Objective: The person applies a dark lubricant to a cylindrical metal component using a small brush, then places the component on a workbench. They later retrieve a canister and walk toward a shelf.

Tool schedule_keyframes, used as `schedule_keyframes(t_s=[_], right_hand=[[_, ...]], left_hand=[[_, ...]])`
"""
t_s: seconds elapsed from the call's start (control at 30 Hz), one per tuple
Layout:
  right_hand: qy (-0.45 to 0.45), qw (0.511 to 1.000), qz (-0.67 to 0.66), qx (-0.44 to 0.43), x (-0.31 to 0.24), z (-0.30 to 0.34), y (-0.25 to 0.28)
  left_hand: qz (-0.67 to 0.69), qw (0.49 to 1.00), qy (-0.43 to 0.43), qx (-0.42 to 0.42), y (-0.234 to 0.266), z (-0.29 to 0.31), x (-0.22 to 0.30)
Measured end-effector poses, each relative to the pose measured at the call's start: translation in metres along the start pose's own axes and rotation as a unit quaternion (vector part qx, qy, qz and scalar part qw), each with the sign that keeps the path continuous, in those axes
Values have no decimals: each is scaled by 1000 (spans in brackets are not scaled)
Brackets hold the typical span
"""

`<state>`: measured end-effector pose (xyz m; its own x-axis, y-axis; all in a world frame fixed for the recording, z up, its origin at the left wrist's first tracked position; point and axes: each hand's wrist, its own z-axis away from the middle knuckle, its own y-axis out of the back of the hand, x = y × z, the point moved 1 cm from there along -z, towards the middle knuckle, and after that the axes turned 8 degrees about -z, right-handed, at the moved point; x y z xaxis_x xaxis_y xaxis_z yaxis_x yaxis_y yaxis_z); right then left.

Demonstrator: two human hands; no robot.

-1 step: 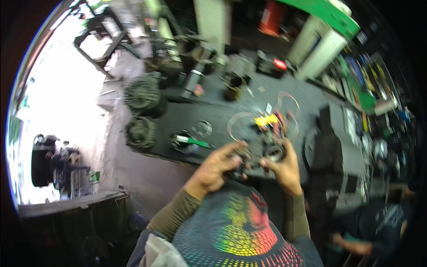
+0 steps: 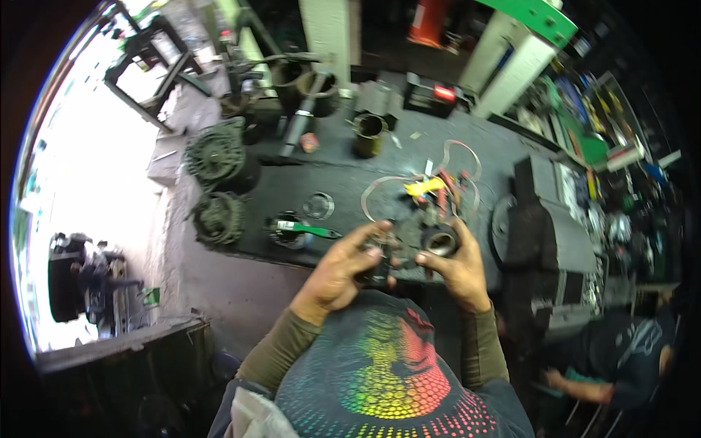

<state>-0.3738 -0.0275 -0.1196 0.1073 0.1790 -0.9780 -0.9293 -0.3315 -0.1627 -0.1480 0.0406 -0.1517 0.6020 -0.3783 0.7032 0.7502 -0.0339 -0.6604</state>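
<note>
My left hand (image 2: 332,277) is closed round a small dark blocky part (image 2: 376,269), thumb on top. Between the thumb and fingers of my right hand (image 2: 466,270) is a dark ring-shaped part (image 2: 441,241) with a round hollow centre. Both hands are close together over the bench's near edge; whether their two parts are joined, I cannot tell. Just beyond them lie yellow and red tools (image 2: 427,188) with a loose thin cable (image 2: 365,193). Left of my left hand, a green-handled brush (image 2: 310,230) rests across a round dark part (image 2: 283,235), near a metal ring (image 2: 318,206).
Alternator-like housings (image 2: 215,153) stand at the dark workbench's (image 2: 343,175) left end. A brass-coloured cup (image 2: 369,135) and a grey bar (image 2: 303,120) are farther back. A large dark machine (image 2: 548,226) stands to the right. Another person (image 2: 613,365) is at lower right.
The whole view has shifted slightly, so the bench and its things sit a little farther left and higher in the picture. Both hands keep their hold.
</note>
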Motion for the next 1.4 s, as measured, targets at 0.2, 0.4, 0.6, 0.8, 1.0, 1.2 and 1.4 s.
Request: schedule_keyframes(t_s=[0.2, 0.4, 0.6, 0.8, 1.0, 1.2, 1.4], right_hand=[[-87, 995, -43, -8, 0, 8, 1], [63, 994, 34, -82, -7, 15, -1], [74, 977, 149, -136, -23, 20, 1], [119, 959, 217, -135, -26, 18, -6], [125, 952, 242, -140, -25, 14, -6], [124, 948, 258, -137, -27, 13, -7], [112, 949, 266, -131, -29, 14, -6]], left_hand=[[-63, 998, 15, -10, -7, 0, 20], [-145, 989, -22, -5, -10, -2, 14], [-154, 988, -12, -16, -13, -5, 13], [-136, 990, -27, -5, -16, -5, 11], [-214, 975, -52, 15, -16, -7, 11], [-246, 967, -61, 17, -20, -9, 8], [-283, 955, -81, 40, -26, -13, 4]])
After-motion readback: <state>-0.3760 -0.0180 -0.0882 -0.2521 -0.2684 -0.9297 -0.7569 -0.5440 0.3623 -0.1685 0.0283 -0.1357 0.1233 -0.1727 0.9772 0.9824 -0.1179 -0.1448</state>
